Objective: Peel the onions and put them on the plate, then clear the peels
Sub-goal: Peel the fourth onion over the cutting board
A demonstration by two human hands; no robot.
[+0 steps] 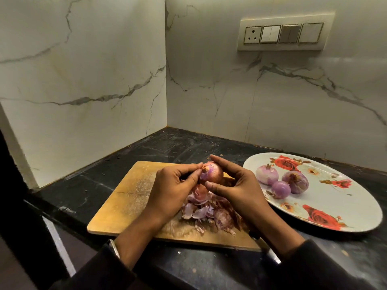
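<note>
Onion (211,172) in hand, partly peeled, is held up above the far part of the wooden cutting board (125,197), between both hands. Its upper left shows pale purple flesh with a dry stub of root or stem; the rest still wears glossy brown-red skin. The left hand (171,191) has its thumb and fingertips pinched at that bared patch, on the edge of the skin. The right hand (236,185) curls round the onion from the right, index finger arched over its top and thumb pressed against its lower front, so both grips are closed on the onion. The underside and back of it are hidden by the fingers.

Below the hands a heap of peels (209,212) lies on the board, pinkish-white and brown flakes; part of the heap is covered by the wrists, and how far it runs under the right forearm cannot be made out. The board's near right corner is likewise cut off by that arm.

To the right, just beside the board, a white plate (345,210) with red rose prints rests on the dark table (69,197). Three peeled onions (281,182) sit together on its left half, touching or nearly so. Dark sleeves cover both forearms; a band at the left wrist is only partly visible. Marble-patterned walls meet in a corner behind, with a switch panel (282,34) on the right wall.
</note>
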